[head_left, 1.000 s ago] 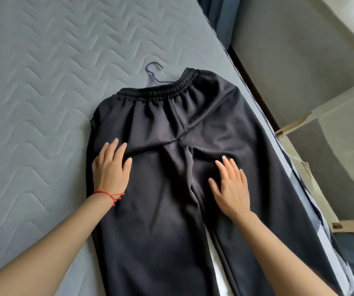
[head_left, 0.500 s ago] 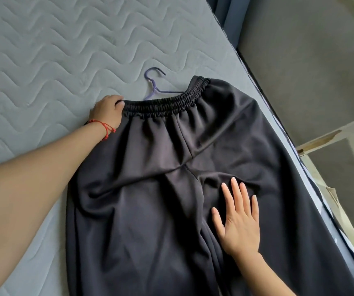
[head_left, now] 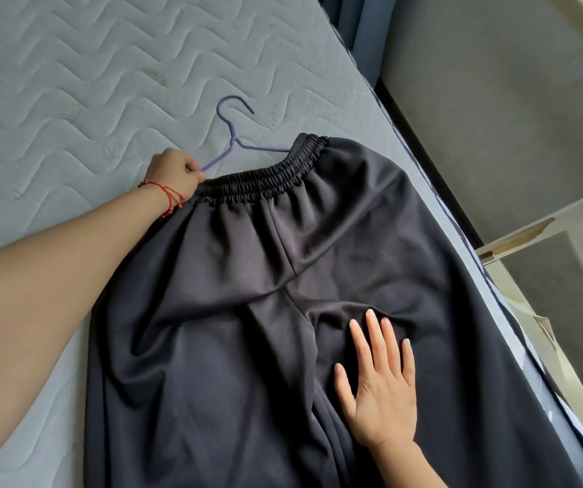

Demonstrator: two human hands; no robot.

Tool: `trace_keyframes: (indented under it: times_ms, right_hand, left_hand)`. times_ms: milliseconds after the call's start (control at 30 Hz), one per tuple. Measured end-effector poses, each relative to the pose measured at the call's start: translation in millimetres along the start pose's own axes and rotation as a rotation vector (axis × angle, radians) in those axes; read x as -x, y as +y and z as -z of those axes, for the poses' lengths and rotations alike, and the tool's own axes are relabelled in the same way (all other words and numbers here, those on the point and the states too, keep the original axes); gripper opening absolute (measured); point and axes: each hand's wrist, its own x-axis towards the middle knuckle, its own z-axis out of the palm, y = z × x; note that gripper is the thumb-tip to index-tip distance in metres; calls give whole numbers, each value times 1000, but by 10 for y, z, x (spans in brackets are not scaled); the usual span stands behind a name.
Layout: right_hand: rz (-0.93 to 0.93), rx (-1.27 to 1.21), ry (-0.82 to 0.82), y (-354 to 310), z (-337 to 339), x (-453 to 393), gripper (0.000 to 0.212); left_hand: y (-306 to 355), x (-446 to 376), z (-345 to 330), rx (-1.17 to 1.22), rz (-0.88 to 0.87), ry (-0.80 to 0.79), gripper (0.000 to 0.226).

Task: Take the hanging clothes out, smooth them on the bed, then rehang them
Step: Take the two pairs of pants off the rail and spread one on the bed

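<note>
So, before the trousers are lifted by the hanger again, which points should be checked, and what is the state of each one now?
1. Left hand grips the trousers' waistband corner beside the purple hanger: ok.
2. Hanger seated inside the waistband: cannot tell, hidden by cloth.
3. Hook free on the mattress: ok.
4. Cloth smooth: not ok, folds remain near the crotch.
5. Right hand lies flat on the right leg: ok.

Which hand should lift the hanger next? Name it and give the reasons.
Left. The left hand already pinches the purple hanger by the waistband, while the right hand lies flat, lower down on the black trousers.
</note>
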Motion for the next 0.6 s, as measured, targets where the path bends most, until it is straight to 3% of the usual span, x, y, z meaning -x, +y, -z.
trace_keyframes:
  times_ms: [100,233,333,433,600]
  right_hand:
    - [-1,-5,13,6,-22,-3,65]
    - [-1,-10,10,9,-21,-6,65]
    - [2,-18,22,9,-22,-6,64]
    - [4,-22,22,17,-45,-11,64]
    - [3,-9,35,12,-42,-6,63]
  left_hand:
    - [122,-104,37,92,25,143,24]
    - [147,-203,39,124,24,220,23]
    - [61,-186,-62,-79,44,263,25]
    - [108,-61,-69,-140,-8,309,44]
    - [-48,759,-78,-179,-282,352,49]
